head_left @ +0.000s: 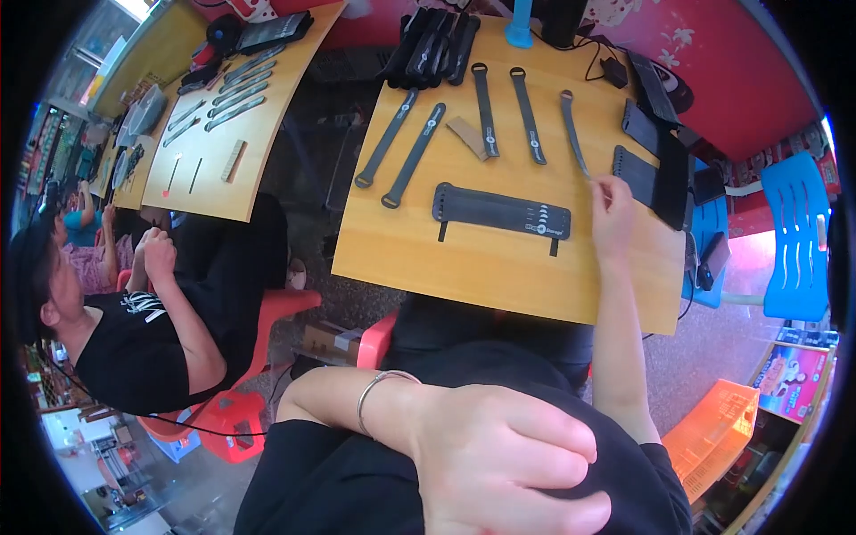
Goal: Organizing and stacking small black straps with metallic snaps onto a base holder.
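My right hand [612,214] is at the right side of the wooden table, its fingers pinched on the lower end of a dark strap [574,134] with a ring at its far end. Close to the camera, in front of my chest, is my left hand [499,459], its fingers curled in; whatever they may hold is hidden. A wide black strap panel [499,211] with white print lies flat across the table, left of my right hand. Beyond it lie more black straps with ring ends, among them one strap [528,120] and another strap [483,111].
Bundled black straps [432,49] lie at the table's far left. A brown cardboard strip [468,138] lies among the straps. Dark panels [637,169] line the right edge. To the left, a person [134,330] sits at another table [209,169]. A blue chair [796,236] stands at right.
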{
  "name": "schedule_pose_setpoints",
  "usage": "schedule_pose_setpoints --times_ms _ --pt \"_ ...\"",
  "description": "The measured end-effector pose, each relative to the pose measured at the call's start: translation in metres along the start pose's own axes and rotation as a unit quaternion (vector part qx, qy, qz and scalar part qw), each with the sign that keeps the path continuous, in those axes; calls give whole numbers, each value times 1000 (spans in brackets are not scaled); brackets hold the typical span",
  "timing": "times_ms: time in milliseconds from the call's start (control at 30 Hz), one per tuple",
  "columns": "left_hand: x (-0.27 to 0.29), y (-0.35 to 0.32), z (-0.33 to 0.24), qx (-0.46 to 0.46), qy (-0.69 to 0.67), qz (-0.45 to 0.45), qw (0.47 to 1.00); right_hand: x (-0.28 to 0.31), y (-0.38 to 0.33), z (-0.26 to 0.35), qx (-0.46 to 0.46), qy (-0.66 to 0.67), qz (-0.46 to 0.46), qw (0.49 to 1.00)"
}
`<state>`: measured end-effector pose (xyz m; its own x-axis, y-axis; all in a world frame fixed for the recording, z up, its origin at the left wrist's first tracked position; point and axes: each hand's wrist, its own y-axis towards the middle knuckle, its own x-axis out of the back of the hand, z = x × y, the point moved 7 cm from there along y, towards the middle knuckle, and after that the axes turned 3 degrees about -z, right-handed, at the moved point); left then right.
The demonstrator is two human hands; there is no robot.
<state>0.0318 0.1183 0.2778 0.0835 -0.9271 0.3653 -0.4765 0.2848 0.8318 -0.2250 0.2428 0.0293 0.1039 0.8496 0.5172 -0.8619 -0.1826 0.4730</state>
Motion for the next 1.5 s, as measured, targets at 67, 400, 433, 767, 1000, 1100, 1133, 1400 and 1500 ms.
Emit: schedule_pose_setpoints --times_ms 67,400,433,767,1000,1100,1133,1400,1500 --pt "-2 0 1 11 2 18 1000 9 3 1 -52 83 -34 995" --pt "17 -53 82 184 125 -7 975 87 -18 117 -1 313 -23 950" --pt "24 -56 84 193 142 -26 971 96 -23 125 -2 311 -27 950" --pt "48 -110 109 347 20 -204 915 77 -51 171 -96 491 263 825" --pt "-5 -130 121 430 -138 185 873 70 -42 184 30 377 312 872" --pt "-20 -140 118 454 -229 268 818 67 -46 171 2 328 267 906" --pt "-20 -143 118 455 -232 269 817 67 -47 164 -33 305 244 920" --pt "21 -179 147 573 -151 -33 805 58 -66 94 -191 242 224 924" --pt "30 -186 159 551 -47 -35 833 46 -78 68 -225 205 235 923"
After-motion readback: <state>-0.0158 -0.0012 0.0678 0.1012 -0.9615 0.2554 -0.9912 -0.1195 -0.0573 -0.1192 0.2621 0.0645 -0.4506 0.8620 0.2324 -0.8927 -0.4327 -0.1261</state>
